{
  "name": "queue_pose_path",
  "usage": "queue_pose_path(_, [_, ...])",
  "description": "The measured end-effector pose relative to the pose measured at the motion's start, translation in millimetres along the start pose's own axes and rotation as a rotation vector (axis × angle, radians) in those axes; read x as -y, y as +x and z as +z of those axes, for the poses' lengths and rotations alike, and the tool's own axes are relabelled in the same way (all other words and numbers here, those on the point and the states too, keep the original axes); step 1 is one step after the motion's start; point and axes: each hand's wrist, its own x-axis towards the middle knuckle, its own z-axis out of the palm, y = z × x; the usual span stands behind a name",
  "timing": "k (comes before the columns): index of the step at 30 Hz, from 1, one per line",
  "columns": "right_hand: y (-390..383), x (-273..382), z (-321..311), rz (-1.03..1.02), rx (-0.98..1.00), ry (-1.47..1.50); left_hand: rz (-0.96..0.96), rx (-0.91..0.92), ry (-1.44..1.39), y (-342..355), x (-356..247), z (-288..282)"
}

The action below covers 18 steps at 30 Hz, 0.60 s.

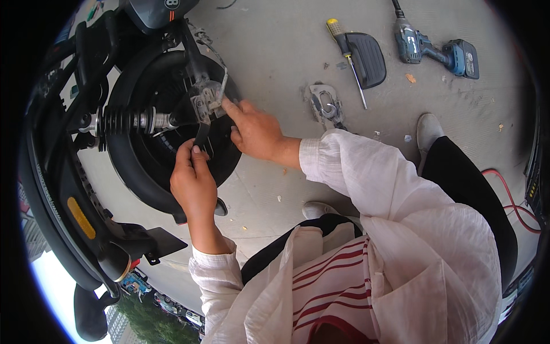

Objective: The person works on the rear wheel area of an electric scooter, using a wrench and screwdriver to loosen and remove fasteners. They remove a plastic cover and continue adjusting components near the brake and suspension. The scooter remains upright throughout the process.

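A scooter or motorbike wheel with a black tyre [123,155] stands at the left. A dusty metal bracket [201,106] sits at its hub. My left hand [193,178] pinches the lower end of a flat dark metal strip [203,133] that runs down from this bracket. With its index finger stretched out, my right hand [258,131] touches the bracket's right side; its thumb is apart from that finger. A thin bent metal rod [224,80] rises beside that fingertip. Left of the hub lies a shock absorber [129,121] with a black spring.
On the concrete floor lie a yellow-handled screwdriver [355,77], a black footrest-shaped pad [369,60], a blue cordless impact driver [427,49] and a dirty metal part [325,103]. The vehicle's black frame [43,183] fills the left side. A red hose [507,192] lies far right.
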Motion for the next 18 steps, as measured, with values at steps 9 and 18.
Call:
queue_pose_path(9, [11, -29, -2, -0.093, 0.012, -0.078, -0.051, -0.001, 0.000, 0, 2, 2])
queue_pose_path(18, [57, -49, -7, -0.295, -0.042, -0.373, -0.030, -0.017, -0.019, 4, 0, 6])
